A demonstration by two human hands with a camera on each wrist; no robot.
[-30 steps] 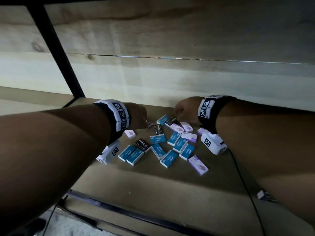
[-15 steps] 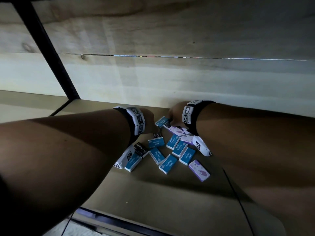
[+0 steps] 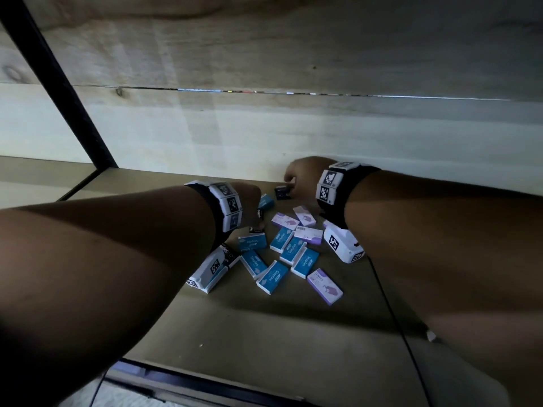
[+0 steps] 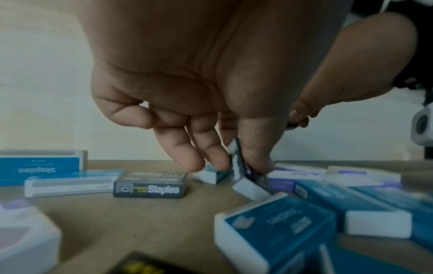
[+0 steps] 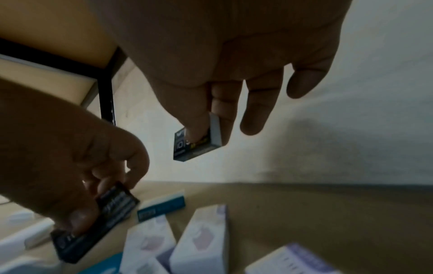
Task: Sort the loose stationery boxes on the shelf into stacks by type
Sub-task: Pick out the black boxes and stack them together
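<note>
Small blue staples boxes [image 3: 293, 251], purple-and-white boxes [image 3: 324, 286] and a black staples box [image 4: 150, 185] lie loose on the tan shelf [image 3: 264, 333]. My left hand [image 3: 258, 218] hovers over the pile's left side and pinches a black staples box [image 5: 93, 222] between thumb and fingers, tilted on edge above a blue box [image 4: 276, 228]. My right hand [image 3: 289, 183] is near the back wall, above the shelf. Its thumb and forefinger pinch another black staples box [image 5: 196, 142], and its other fingers hang straight.
A black metal post [image 3: 58, 83] rises at the back left. The pale wooden back wall [image 3: 293, 136] stands right behind the pile. A dark rail [image 3: 176, 386] marks the shelf's front edge. A thin cable [image 3: 393, 304] trails under my right arm.
My right hand has lifted a black box out of the pile and moved it back toward the wall. My left hand has shifted right over the pile's left side.
</note>
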